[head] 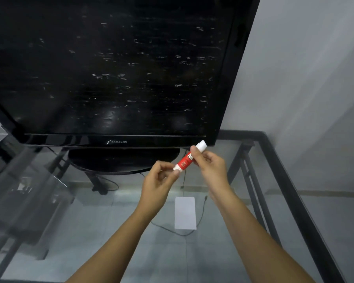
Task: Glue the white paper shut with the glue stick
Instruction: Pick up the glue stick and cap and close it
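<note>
A red glue stick [185, 160] with white ends is held in the air between both hands, tilted up to the right. My left hand [159, 180] pinches its lower white end. My right hand [209, 163] grips the upper part, just below the white cap. A folded white paper [185, 213] lies flat on the glass table [223, 252], below and between my hands, untouched.
A large black television [114, 74] on an oval stand [123, 160] fills the back of the table. The table's black metal frame [290, 193] runs along the right edge. A thin cable [200, 213] shows beside the paper. A grey wall stands at right.
</note>
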`<state>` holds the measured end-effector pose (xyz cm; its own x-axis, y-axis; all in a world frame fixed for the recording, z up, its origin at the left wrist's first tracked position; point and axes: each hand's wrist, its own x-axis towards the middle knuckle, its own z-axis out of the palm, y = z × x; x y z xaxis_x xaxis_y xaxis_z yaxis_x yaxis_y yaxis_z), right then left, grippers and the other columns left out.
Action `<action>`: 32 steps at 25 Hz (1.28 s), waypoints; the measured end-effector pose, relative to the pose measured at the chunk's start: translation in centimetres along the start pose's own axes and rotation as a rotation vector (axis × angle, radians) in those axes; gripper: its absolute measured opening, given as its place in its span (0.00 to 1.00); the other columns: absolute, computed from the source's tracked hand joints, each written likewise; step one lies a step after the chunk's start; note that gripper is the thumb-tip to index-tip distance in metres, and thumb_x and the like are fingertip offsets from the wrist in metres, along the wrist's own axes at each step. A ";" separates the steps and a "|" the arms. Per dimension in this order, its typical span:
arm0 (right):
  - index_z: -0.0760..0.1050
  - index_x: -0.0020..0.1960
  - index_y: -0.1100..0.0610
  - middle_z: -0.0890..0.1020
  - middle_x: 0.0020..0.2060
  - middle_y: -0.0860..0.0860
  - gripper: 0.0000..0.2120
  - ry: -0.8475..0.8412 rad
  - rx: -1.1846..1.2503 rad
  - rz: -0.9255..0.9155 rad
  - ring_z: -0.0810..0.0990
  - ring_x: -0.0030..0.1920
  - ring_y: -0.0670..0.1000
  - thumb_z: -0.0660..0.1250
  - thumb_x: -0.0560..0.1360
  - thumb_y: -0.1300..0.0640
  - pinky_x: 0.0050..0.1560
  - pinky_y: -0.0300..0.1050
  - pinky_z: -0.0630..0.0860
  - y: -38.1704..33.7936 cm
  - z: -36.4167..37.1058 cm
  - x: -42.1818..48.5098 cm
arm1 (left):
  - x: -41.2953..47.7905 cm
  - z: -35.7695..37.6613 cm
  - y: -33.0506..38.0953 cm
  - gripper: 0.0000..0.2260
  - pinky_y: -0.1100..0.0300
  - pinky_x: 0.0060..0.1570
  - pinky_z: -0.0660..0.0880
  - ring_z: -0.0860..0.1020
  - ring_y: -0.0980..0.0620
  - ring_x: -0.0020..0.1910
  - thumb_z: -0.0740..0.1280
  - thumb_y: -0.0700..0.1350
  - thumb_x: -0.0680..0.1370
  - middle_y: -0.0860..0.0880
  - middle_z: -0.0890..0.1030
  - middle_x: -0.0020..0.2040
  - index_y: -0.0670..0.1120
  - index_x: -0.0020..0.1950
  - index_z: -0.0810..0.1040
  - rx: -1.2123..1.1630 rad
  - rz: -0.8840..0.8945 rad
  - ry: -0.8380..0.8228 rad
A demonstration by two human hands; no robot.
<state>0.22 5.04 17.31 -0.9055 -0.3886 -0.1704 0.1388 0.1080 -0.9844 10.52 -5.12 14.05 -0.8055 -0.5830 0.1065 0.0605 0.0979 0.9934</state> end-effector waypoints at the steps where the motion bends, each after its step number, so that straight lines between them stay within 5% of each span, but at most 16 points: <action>1: 0.79 0.49 0.53 0.83 0.46 0.50 0.16 -0.006 0.012 -0.002 0.81 0.49 0.47 0.68 0.70 0.42 0.53 0.40 0.74 -0.1 0.0 0.0 | 0.1 0.0 0.3 0.05 0.62 0.44 0.77 0.79 0.57 0.43 0.66 0.43 0.76 0.50 0.78 0.45 0.50 0.51 0.75 -0.053 0.004 0.002; 10: 0.80 0.50 0.56 0.84 0.46 0.52 0.17 0.047 0.117 -0.049 0.81 0.50 0.47 0.68 0.70 0.43 0.54 0.40 0.75 -0.9 -0.3 -0.1 | 1.3 0.8 2.3 0.05 0.68 0.42 0.75 0.77 0.60 0.40 0.67 0.44 0.76 0.52 0.79 0.44 0.51 0.49 0.75 0.198 0.160 -0.003; 16: 0.80 0.46 0.54 0.83 0.43 0.51 0.14 0.051 0.065 -0.086 0.82 0.48 0.47 0.69 0.71 0.43 0.52 0.40 0.75 -1.2 -0.6 -0.2 | 1.9 1.6 3.6 0.04 0.64 0.30 0.72 0.73 0.55 0.28 0.59 0.43 0.80 0.46 0.77 0.33 0.45 0.53 0.69 -0.530 -0.436 -0.102; 21: 0.80 0.46 0.55 0.84 0.43 0.51 0.15 0.059 0.099 -0.095 0.82 0.48 0.46 0.68 0.71 0.43 0.51 0.38 0.75 -1.8 -0.4 -0.3 | 0.7 2.1 3.4 0.10 0.66 0.33 0.71 0.71 0.58 0.29 0.63 0.49 0.76 0.53 0.76 0.31 0.43 0.51 0.72 -0.222 -0.074 -0.088; 25: 0.79 0.45 0.54 0.83 0.41 0.50 0.14 0.043 0.070 -0.128 0.81 0.46 0.45 0.67 0.71 0.43 0.46 0.35 0.73 -2.3 -0.3 -0.5 | 1.1 2.3 3.8 0.20 0.66 0.30 0.70 0.71 0.56 0.26 0.55 0.56 0.79 0.48 0.76 0.28 0.42 0.42 0.75 -0.155 -0.211 -0.090; 29: 0.79 0.45 0.55 0.83 0.41 0.51 0.15 0.060 0.057 -0.126 0.81 0.46 0.46 0.67 0.71 0.43 0.46 0.35 0.73 -2.3 -0.4 -0.4 | 0.7 2.4 3.7 0.09 0.64 0.36 0.73 0.74 0.57 0.31 0.62 0.49 0.77 0.50 0.78 0.32 0.44 0.51 0.73 -0.269 -0.098 -0.048; 32: 0.79 0.46 0.56 0.83 0.42 0.52 0.16 0.051 0.060 -0.127 0.81 0.47 0.47 0.67 0.71 0.43 0.46 0.36 0.74 -2.3 -0.3 -0.4 | 0.8 2.4 3.6 0.16 0.67 0.29 0.70 0.70 0.58 0.25 0.57 0.54 0.78 0.51 0.74 0.27 0.43 0.42 0.73 -0.169 -0.139 -0.063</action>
<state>0.16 5.21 19.64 -0.9363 -0.3486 -0.0435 0.0442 0.0059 -0.9990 8.66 -3.29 17.56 -0.8480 -0.5292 -0.0294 0.0401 -0.1195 0.9920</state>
